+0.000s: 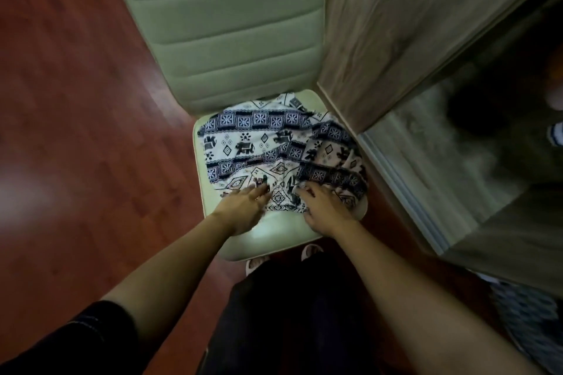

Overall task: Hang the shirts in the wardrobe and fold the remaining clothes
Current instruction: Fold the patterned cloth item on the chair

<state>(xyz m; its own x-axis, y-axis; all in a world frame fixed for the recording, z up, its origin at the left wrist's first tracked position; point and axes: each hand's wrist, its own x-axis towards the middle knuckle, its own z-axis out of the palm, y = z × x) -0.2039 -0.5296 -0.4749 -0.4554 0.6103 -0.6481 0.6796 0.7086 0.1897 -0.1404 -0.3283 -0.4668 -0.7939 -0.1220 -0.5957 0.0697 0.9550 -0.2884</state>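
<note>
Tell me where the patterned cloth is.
In the head view, the patterned cloth lies on the pale chair seat at centre, left of the wooden wardrobe door, with the left hand and right hand on its near edge.

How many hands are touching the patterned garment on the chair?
2. The left hand rests on the patterned garment, near edge; the right hand beside it, nearer the wardrobe. None hidden.

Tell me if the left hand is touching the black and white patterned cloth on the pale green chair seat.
Touching. In the head view the left hand rests its fingers on the near edge of the patterned cloth.
</note>
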